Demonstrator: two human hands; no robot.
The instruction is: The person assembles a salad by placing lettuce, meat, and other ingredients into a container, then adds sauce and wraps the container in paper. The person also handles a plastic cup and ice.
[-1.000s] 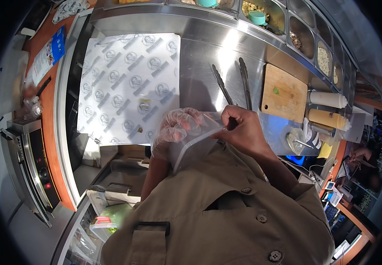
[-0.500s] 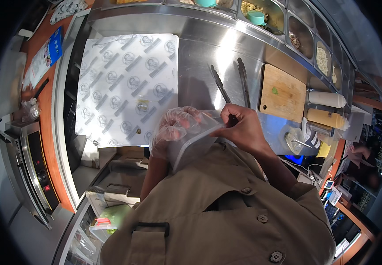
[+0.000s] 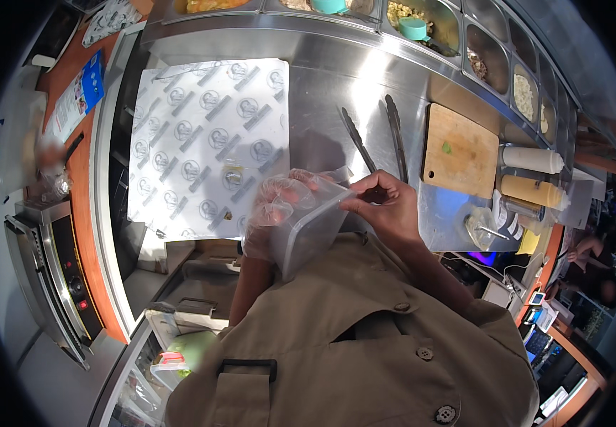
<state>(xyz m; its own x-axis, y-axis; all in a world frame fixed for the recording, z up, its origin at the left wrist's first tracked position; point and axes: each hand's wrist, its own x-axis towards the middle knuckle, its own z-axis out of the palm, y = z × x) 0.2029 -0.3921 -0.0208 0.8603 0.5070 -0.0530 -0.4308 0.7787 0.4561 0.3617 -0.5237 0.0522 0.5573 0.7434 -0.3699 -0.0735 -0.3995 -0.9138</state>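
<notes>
My left hand (image 3: pixel 276 210), in a clear plastic glove, grips a translucent plastic container (image 3: pixel 315 231) tilted on its side against my front. Bare, my right hand (image 3: pixel 390 206) pinches the far right corner of the container's rim between thumb and fingers. What is inside the container cannot be made out. Left of it, printed wrapping paper (image 3: pixel 201 135) covers part of the steel counter, with a small yellowish piece (image 3: pixel 232 176) and a dark crumb on it. Black tongs (image 3: pixel 396 139) lie with arms spread just beyond my right hand.
A wooden cutting board (image 3: pixel 464 153) with a green scrap lies at the right, beside squeeze bottles (image 3: pixel 532 191) and a small bowl with a spoon (image 3: pixel 480 228). Steel food pans (image 3: pixel 422 28) line the far edge. An oven (image 3: pixel 62 274) stands at the left.
My right hand and the container's rim corner have shifted slightly left. The camera view has moved a little; the paper, tongs and board look unmoved.
</notes>
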